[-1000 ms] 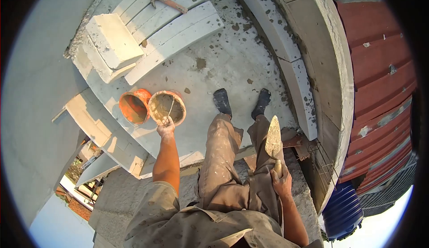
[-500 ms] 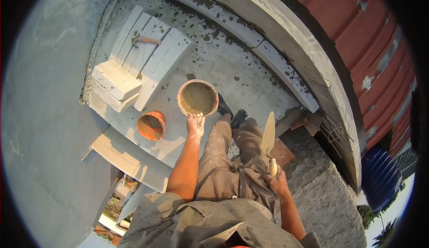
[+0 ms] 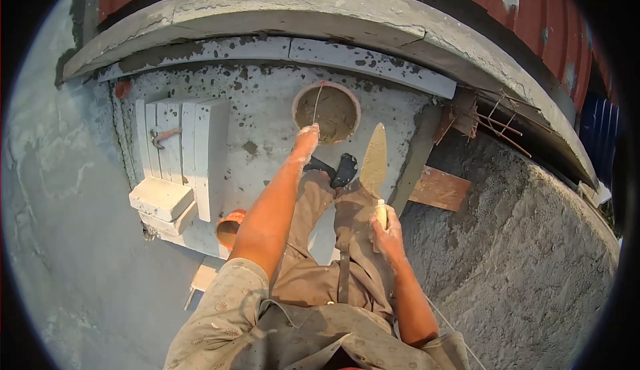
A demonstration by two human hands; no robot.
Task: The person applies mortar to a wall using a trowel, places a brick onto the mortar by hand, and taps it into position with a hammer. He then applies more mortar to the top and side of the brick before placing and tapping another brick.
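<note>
A round bucket (image 3: 358, 105) of wet grey mortar (image 3: 340, 113) stands on the concrete slab, in front of my feet, close to the low curved wall. My left hand (image 3: 307, 139) reaches forward, its fingers closed on the bucket's thin wire handle (image 3: 318, 103). In my right hand (image 3: 388, 233), held by its pale grip near my right thigh, is a pointed trowel (image 3: 375, 160). Its mortar-smeared blade points forward, to the right of my shoes.
To the left lie long pale blocks (image 3: 212, 157) with a hammer (image 3: 165, 135) on top and shorter blocks (image 3: 160, 198) beside them. An orange bucket (image 3: 230, 226) is partly behind my left arm. Bare rebar (image 3: 497, 120) juts out at right, near a wooden board (image 3: 440, 189).
My left hand has gone from the mortar bucket's near rim to its raised handle. The bucket now sits farther forward, nearer the curved wall. My view has turned; the trowel remains in my right hand.
</note>
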